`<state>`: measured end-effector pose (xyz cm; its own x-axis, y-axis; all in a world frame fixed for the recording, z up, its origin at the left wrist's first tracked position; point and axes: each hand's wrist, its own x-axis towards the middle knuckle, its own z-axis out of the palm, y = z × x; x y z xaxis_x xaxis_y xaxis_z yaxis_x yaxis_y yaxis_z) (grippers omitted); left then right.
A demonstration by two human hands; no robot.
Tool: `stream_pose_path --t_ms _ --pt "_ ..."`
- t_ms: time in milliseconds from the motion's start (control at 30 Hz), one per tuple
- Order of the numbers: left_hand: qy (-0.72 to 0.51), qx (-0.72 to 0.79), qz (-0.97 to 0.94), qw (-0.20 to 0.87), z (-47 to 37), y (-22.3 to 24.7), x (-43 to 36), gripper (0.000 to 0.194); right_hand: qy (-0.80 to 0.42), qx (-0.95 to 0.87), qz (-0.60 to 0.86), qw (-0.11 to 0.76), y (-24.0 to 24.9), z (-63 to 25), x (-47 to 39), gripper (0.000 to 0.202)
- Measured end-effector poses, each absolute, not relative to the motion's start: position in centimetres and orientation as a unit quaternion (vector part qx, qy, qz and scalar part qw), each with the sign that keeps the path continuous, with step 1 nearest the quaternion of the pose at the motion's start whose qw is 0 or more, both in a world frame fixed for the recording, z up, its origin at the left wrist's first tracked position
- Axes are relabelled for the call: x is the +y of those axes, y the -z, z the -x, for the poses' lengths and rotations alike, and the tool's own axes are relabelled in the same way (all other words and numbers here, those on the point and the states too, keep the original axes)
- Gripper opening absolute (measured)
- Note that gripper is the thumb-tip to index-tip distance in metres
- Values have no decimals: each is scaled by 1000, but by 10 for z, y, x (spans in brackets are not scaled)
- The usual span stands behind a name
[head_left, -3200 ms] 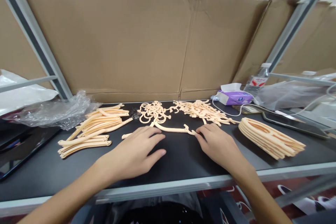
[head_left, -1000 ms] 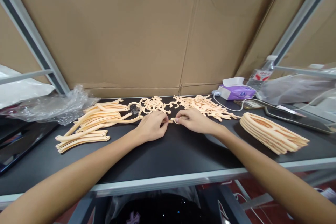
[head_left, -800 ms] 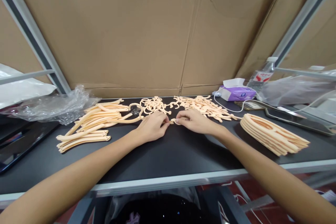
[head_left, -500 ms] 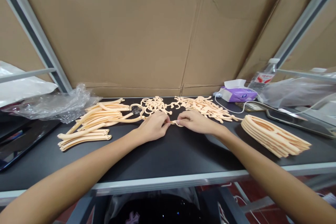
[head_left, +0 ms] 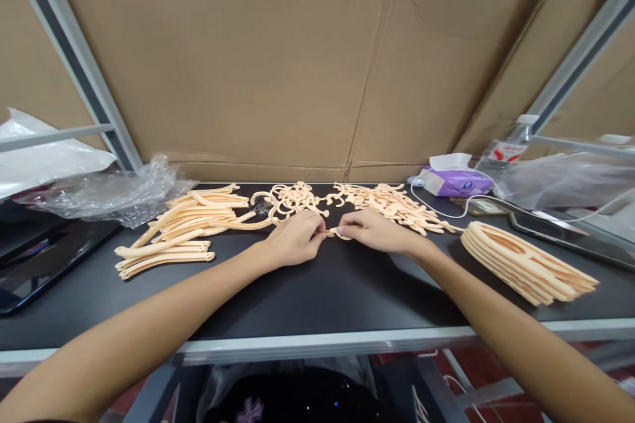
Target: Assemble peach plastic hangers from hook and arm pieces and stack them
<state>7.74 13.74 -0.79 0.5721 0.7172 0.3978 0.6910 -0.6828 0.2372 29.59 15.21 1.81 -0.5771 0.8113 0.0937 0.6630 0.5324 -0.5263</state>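
Over the black tabletop, my left hand (head_left: 298,238) and my right hand (head_left: 370,230) meet almost fingertip to fingertip. Both pinch a small cream-coloured plastic piece (head_left: 330,233) that shows in the gap between them; most of it is hidden by my fingers. Behind my left hand lies a heap of curved, hook-like cream pieces (head_left: 292,198). A pile of short flat cream pieces (head_left: 391,203) is just beyond my right hand. Long cream strips (head_left: 198,218) lie stacked left of my left hand.
Nested looped cream frames (head_left: 526,261) stand by my right forearm. Farther right are a purple tissue pack (head_left: 459,182), a white cable (head_left: 469,205), a phone-like dark slab (head_left: 570,234) and a bottle (head_left: 508,145). Clear plastic wrap (head_left: 153,188) lies left. Cardboard (head_left: 238,59) walls the back.
The camera view has shifted a little, so most things sit slightly farther right. Both hands keep their pinch on the small piece, with only a slight change at the fingertips.
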Motion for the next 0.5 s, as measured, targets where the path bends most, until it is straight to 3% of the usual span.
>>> stream_pose_path --t_ms 500 --pt "-250 388 -886 33 -79 10 139 10 -196 -872 431 126 -26 -292 147 27"
